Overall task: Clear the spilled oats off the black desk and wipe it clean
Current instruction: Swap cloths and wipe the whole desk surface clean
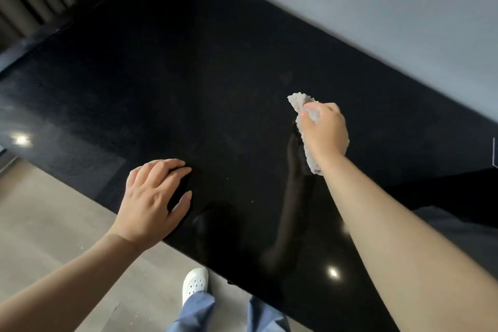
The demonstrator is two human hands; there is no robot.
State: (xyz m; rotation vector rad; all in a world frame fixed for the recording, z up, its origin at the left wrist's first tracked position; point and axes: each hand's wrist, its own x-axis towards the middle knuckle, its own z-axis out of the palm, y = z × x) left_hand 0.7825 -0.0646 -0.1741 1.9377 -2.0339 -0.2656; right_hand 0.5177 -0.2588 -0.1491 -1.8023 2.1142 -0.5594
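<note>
The right hand (pixel 324 129) is gripping a crumpled white cloth (pixel 297 101), fingers curled tightly round it, over the right part of the glossy black desk (pixel 188 75); whether the cloth is touching the surface cannot be told. The left hand (pixel 151 197) is resting on the desk's near edge, fingers loosely spread and holding nothing. Two tiny pale specks (pixel 252 201) are lying on the desk between the hands. A white shoe (pixel 195 281) is standing on the grey floor (pixel 54 224) below.
</note>
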